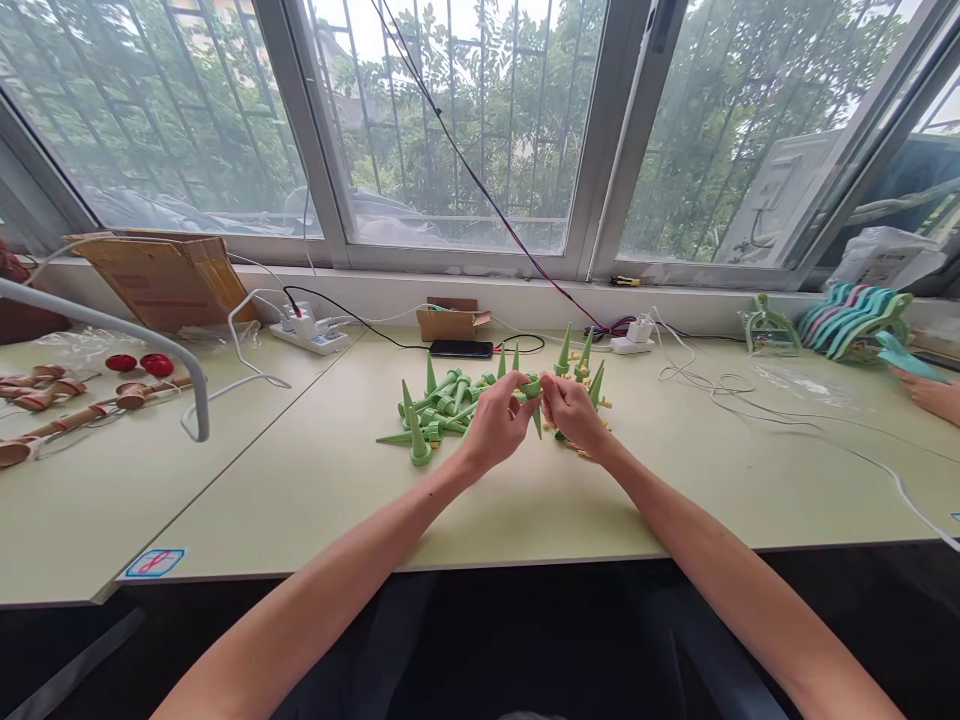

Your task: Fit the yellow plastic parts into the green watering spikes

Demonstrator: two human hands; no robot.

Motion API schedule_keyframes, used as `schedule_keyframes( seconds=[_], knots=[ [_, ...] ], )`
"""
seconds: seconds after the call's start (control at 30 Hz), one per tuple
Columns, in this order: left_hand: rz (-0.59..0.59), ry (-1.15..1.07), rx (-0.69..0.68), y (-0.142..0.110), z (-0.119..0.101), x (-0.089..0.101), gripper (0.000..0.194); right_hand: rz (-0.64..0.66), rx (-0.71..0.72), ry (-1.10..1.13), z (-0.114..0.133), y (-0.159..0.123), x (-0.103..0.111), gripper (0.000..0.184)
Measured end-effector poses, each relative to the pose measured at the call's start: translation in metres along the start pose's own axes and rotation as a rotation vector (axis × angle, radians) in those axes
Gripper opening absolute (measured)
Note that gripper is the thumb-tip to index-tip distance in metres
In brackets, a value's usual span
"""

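My left hand [499, 418] is closed on a green plastic spike [532, 387], cap upward and point down. My right hand [574, 412] pinches at the side of that cap; whatever its fingertips hold is too small to make out. Left of my hands lies a pile of green plastic spikes [447, 392], some lying flat and one upright spike [419, 440] in front. Beyond and beside my right hand, several more green spikes [564, 356] stand point up. Small yellow pieces [584, 452] are scattered around and partly under my right hand.
A phone [461, 349] lies before a small cardboard box [451, 322]. Power strips [311, 338] and cables run along the back. Wooden toys [56, 395] and a bent metal bar [150, 325] are left. At right, another person's hand [930, 394] holds something blue near stacked hangers [855, 320].
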State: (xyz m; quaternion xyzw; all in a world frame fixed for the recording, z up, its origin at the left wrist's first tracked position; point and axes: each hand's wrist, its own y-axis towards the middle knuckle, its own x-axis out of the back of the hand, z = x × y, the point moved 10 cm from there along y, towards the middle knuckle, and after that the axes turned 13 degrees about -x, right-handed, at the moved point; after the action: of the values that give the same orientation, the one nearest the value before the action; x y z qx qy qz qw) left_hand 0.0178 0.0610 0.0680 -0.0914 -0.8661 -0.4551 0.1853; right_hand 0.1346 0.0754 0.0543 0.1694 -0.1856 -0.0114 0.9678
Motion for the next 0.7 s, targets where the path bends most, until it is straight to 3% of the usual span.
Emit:
schedule_keyframes(
  seconds=[0.37,0.7],
  knots=[
    [0.049,0.113,-0.164,0.000,-0.014,-0.003,0.005,0.005,-0.042,0.027,0.000,0.000,0.001,0.061],
    [0.036,-0.065,0.050,0.001,-0.009,-0.003,0.029,-0.098,-0.047,0.040,-0.001,0.001,0.008,0.060]
  ],
)
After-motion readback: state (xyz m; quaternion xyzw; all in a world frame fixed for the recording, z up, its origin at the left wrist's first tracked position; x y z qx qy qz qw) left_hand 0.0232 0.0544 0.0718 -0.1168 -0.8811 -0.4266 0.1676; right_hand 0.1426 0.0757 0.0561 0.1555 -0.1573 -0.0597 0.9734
